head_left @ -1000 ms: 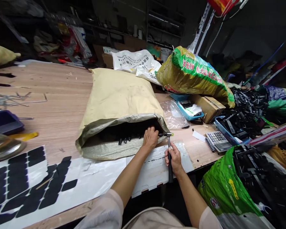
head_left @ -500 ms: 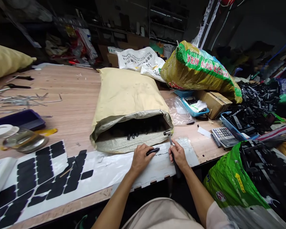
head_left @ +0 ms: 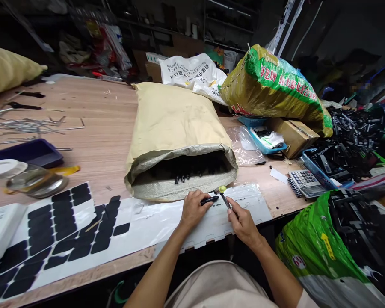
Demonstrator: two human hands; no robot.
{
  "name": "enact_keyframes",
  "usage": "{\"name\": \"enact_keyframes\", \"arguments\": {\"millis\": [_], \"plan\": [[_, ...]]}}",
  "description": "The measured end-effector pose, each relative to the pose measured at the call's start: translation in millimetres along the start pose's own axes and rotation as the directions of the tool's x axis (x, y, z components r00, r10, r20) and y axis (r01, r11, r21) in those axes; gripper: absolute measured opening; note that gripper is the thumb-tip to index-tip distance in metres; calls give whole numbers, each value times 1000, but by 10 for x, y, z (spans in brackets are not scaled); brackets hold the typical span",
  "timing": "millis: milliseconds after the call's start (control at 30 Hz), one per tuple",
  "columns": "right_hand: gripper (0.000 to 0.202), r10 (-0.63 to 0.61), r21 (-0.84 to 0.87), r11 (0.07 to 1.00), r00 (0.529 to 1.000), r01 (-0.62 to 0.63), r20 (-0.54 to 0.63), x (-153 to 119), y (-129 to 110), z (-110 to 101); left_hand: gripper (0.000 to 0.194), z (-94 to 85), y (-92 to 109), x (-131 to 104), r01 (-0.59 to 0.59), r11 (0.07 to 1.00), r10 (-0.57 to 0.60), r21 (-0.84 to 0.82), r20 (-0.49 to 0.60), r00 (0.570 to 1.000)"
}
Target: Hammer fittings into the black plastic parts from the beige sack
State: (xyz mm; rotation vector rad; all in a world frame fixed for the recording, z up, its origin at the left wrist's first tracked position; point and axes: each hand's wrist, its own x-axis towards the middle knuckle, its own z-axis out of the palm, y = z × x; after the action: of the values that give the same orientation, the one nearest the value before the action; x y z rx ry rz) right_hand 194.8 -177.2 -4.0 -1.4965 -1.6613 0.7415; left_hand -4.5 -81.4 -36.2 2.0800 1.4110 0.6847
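My left hand (head_left: 194, 209) rests on the white board (head_left: 248, 205), its fingers closed on a small black cylindrical part (head_left: 209, 199) that lies roughly level. In my right hand (head_left: 242, 218) is a small hammer (head_left: 223, 196), gripped by its handle and tilted to the left. The hammer's head, with a yellowish face, sits just above and beside the right end of the black part; I cannot tell whether they touch. Behind both hands a tan woven sack (head_left: 176, 119) lies with its mouth facing me. Several small black parts (head_left: 182, 178) show inside its lip.
Black pads on backing sheets (head_left: 60, 218) lie to the left, near a jar (head_left: 40, 182), a dark blue tray (head_left: 27, 153) and metal rods (head_left: 28, 125). A calculator (head_left: 304, 182), a blue basket (head_left: 317, 171) and a green bag of black parts (head_left: 311, 239) are at right.
My right hand has swung the hammer left, bringing its head from beside the sack's mouth to over the black part's end. My left hand keeps its hold. The whole view has shifted slightly.
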Motion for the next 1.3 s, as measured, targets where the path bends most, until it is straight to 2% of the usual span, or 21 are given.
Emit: {"name": "enact_keyframes", "arguments": {"millis": [100, 200, 333, 400, 500, 567, 667, 767, 833, 900, 967, 1033, 1100, 1167, 1300], "plan": [[47, -29, -11, 1000, 999, 29, 32, -12, 29, 16, 14, 0, 10, 2, 13, 1000, -13, -9, 4, 1000], [47, 0, 10, 1000, 1000, 0, 24, -20, 32, 23, 13, -3, 21, 5, 16, 1000, -16, -22, 7, 1000], [49, 22, 104, 994, 1000, -23, 8, -3, -7, 51, 12, -15, 29, 3, 26, 999, -26, -36, 13, 1000], [46, 37, 166, 985, 999, -43, 37, 0, 5, 85, 12, -21, 31, -3, 28, 999, -28, -42, 10, 1000], [42, 105, 242, 961, 987, -131, 119, -5, 101, 137, 13, -25, 36, -11, 23, 998, -23, -61, 7, 1000], [46, 193, 316, 921, 971, -228, 141, 10, 197, 157, 14, -25, 40, -5, 23, 997, -22, -68, 15, 1000], [55, 307, 474, 826, 949, -305, 75, 85, 311, 156, 13, -39, 50, 7, 29, 997, -28, -66, 28, 999], [56, 354, 594, 759, 935, -267, -31, 183, 348, 131, 16, -91, 87, -64, -13, 993, 11, -115, -20, 1000], [52, 368, 638, 730, 928, -244, -66, 224, 346, 113, 22, -147, 147, -213, -72, 976, 67, -204, -32, 997], [50, 370, 658, 714, 927, -240, -64, 237, 344, 99, 27, -204, 237, -447, -106, 936, 136, -334, 65, 989], [51, 365, 665, 706, 930, -243, -47, 232, 350, 92, 28, -233, 339, -721, -66, 889, 204, -452, 264, 943], [54, 357, 666, 704, 934, -247, -31, 222, 365, 91, 23, -206, 414, -971, 29, 873, 229, -487, 461, 857], [55, 351, 664, 705, 936, -247, -25, 215, 386, 98, 18, -104, 421, -1148, 147, 878, 182, -454, 604, 776], [57, 349, 661, 708, 937, -249, -21, 213, 408, 109, 19, 60, 347, -1234, 281, 871, 80, -404, 680, 729], [60, 342, 655, 714, 939, -247, -19, 215, 433, 136, 38, 439, 70, -1225, 484, 842, -169, -238, 736, 656]]}}
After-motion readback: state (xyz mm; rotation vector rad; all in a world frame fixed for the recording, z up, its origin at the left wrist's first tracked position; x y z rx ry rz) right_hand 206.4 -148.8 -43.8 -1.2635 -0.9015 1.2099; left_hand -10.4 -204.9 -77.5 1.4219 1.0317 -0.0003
